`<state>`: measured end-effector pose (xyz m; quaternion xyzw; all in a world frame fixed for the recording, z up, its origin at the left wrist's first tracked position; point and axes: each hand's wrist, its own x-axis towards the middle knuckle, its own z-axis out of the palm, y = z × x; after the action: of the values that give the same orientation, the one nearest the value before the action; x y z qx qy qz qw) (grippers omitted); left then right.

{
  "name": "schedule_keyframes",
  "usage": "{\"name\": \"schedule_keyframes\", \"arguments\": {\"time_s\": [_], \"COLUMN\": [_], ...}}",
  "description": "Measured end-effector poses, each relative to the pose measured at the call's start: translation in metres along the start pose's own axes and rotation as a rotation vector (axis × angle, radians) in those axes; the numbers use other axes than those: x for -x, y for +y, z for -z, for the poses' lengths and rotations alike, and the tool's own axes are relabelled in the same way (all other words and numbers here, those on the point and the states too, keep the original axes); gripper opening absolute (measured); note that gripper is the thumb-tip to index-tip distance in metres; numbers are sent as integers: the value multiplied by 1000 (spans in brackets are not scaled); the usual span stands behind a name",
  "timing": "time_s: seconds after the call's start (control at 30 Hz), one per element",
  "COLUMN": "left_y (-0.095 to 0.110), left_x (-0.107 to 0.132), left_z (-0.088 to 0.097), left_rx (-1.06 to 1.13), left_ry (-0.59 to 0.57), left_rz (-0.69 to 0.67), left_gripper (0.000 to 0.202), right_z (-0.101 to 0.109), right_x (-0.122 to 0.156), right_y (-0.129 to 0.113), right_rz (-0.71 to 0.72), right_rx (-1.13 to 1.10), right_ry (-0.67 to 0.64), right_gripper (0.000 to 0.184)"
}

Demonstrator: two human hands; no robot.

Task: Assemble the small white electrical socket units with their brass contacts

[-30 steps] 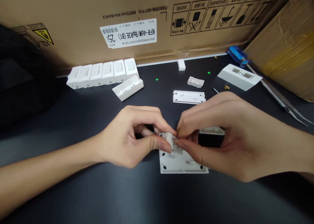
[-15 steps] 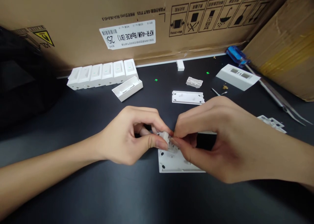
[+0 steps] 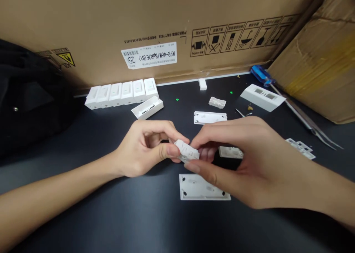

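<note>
Both hands meet over the middle of a dark table. My left hand (image 3: pixel 144 147) pinches a small white plastic piece (image 3: pixel 186 151) between thumb and fingers. My right hand (image 3: pixel 244 160) grips the same piece from the right, thumb below and fingers above. The piece is lifted clear of a flat white plate (image 3: pixel 202 188) that lies on the table just beneath it. Another white part (image 3: pixel 230 152) lies partly hidden behind my right fingers.
A row of several white switch units (image 3: pixel 122 92) and an open white housing (image 3: pixel 147 108) lie at the back left. Further white parts (image 3: pixel 210 117), (image 3: pixel 262 96), (image 3: pixel 301 148), a blue-handled screwdriver (image 3: pixel 262 75) and tweezers (image 3: pixel 318 132) lie right. Cardboard boxes (image 3: pixel 155 27) wall the back; black cloth (image 3: pixel 27 98) sits left.
The small white piece has come up off the flat plate, which now lies alone on the table. Both hands rose with it, and the view shifted slightly downward.
</note>
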<state>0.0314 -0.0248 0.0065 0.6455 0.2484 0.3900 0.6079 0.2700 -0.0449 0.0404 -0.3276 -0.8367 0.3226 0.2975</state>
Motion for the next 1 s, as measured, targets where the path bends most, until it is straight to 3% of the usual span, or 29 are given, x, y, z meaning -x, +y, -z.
{"name": "schedule_keyframes", "arguments": {"time_s": [0.2, 0.4, 0.73, 0.93, 1.0], "left_y": [-1, 2, -3, 1, 1], "left_x": [1, 3, 2, 0, -1], "left_z": [-3, -5, -8, -11, -11], "left_rx": [-54, -32, 154, 163, 166], "left_ry": [40, 47, 41, 33, 42], "left_rz": [-90, -109, -98, -98, -103], "left_gripper": [20, 14, 16, 34, 29], "right_z": [-1, -3, 2, 5, 4], "right_x": [-2, 0, -4, -3, -3], "right_y": [0, -2, -9, -7, -5], "right_rz": [42, 93, 109, 136, 148], "right_rx": [86, 52, 37, 128, 134], "right_ry": [-89, -66, -9, 12, 22], "right_gripper": [35, 40, 39, 35, 32]}}
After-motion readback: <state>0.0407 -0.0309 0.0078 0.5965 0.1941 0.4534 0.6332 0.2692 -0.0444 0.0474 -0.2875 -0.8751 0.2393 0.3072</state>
